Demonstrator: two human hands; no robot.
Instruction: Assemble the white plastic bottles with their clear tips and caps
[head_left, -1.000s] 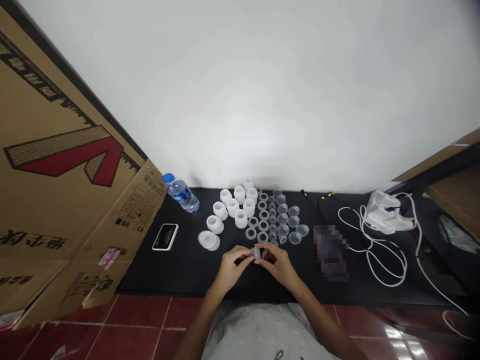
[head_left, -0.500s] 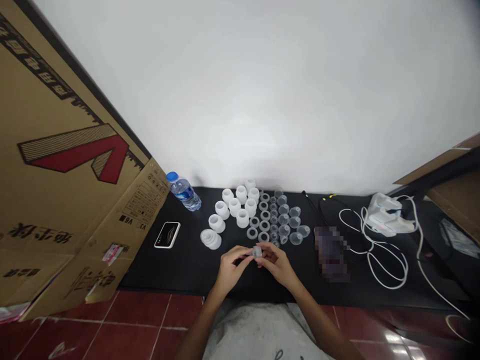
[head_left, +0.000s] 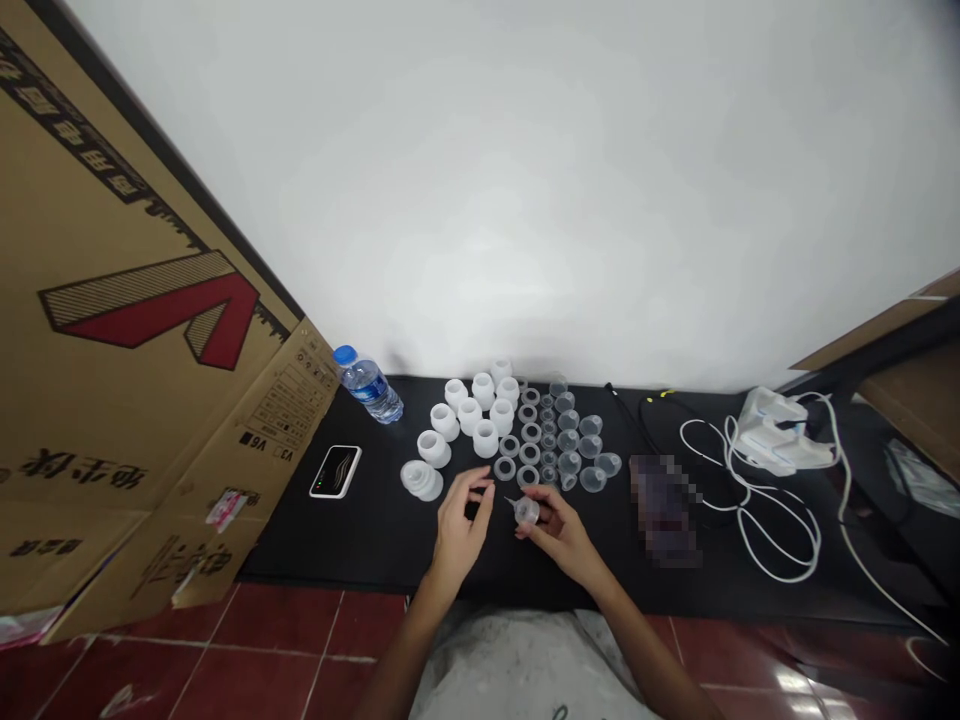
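Between the thumb and fingers of my right hand [head_left: 559,525] is a small clear plastic piece [head_left: 526,511] with a thin pointed tip facing left. My left hand [head_left: 463,520] is beside it, apart from the piece, its fingers parted with nothing in them. Just beyond my hands lie grey translucent rings [head_left: 529,453], small clear fittings [head_left: 548,440] and clear domed caps [head_left: 568,440], set out in columns. White round jars [head_left: 485,438] with open tops stand to their left. A stacked white piece [head_left: 421,480] lies near my left hand.
A water bottle [head_left: 369,385] and a white-edged device [head_left: 335,471] are at left, by a large cardboard box [head_left: 150,420]. At right are a blurred dark object [head_left: 664,510], white cables [head_left: 780,570] and a white plastic device [head_left: 780,430]. A wall [head_left: 487,200] backs the black table [head_left: 375,540].
My left hand has let go of the clear piece and moved slightly left, its fingers opening. My right hand keeps the piece, now turned so its round face and thin tip show.
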